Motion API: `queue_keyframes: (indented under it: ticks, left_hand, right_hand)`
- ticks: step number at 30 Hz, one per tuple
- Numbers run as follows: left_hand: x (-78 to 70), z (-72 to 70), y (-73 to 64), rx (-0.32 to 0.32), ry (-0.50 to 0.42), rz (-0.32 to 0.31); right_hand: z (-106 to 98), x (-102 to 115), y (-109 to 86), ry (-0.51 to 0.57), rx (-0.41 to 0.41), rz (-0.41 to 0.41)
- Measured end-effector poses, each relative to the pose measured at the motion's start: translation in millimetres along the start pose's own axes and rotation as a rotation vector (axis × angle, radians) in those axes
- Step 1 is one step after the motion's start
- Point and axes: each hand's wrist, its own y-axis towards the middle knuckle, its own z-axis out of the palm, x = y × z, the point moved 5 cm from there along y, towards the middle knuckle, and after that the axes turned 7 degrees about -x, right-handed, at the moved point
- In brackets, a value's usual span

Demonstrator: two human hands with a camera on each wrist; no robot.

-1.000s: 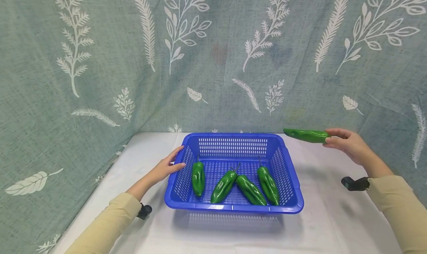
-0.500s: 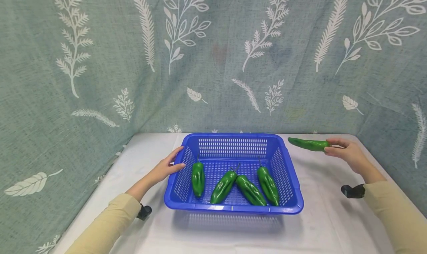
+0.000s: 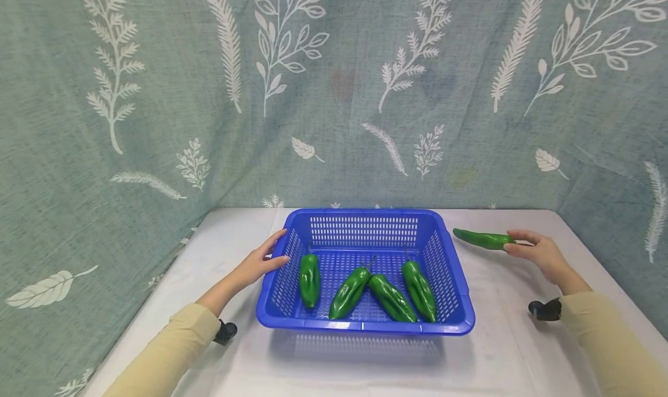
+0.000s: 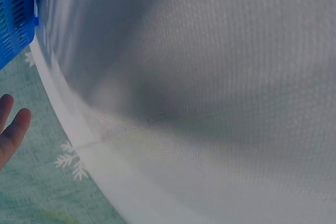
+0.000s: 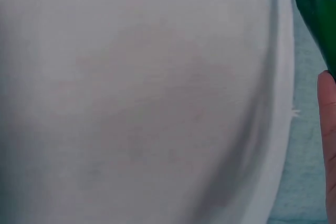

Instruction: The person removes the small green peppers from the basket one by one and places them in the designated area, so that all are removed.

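Note:
My right hand point(image 3: 543, 258) pinches the end of a long green pepper point(image 3: 482, 239) between thumb and fingers, to the right of the basket. The pepper lies level, its tip toward the basket; in the right wrist view the pepper point(image 5: 317, 9) shows beside one finger point(image 5: 328, 145). At the left rim of the blue plastic basket point(image 3: 362, 326) my left hand point(image 3: 257, 263) rests with its fingers extended and spread. Part of that hand is hidden from the head view. In the left wrist view, fingertips point(image 4: 16, 129) appear below the basket's corner point(image 4: 16, 14).
Several more green peppers lie in the basket, such as one at the left point(image 3: 310, 281) and one at the right point(image 3: 419, 290). A white cloth point(image 3: 501, 339) covers the table. Green leaf-patterned fabric point(image 3: 334, 95) hangs behind and at both sides.
The right hand has lowered the green pepper toward the tabletop and drawn slightly nearer to me. The left hand and the basket have stayed in place.

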Motion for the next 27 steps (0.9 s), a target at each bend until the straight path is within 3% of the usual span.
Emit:
queue_keyframes:
  ticks: [15, 22, 27]
  left_hand:
    - [1.5, 0.2, 1.3, -0.003, -0.001, 0.000]
    - [2.2, 1.0, 1.4, 0.001, -0.006, -0.015]
    - [-2.1, 0.5, 0.3, 0.002, -0.009, 0.006]
  right_hand:
    - [2, -16, -1.8, -0.018, -0.035, 0.048]
    - [1, -19, 0.9, 0.078, -0.045, 0.040]
    - [1, -18, 1.2, 0.020, -0.044, 0.066]
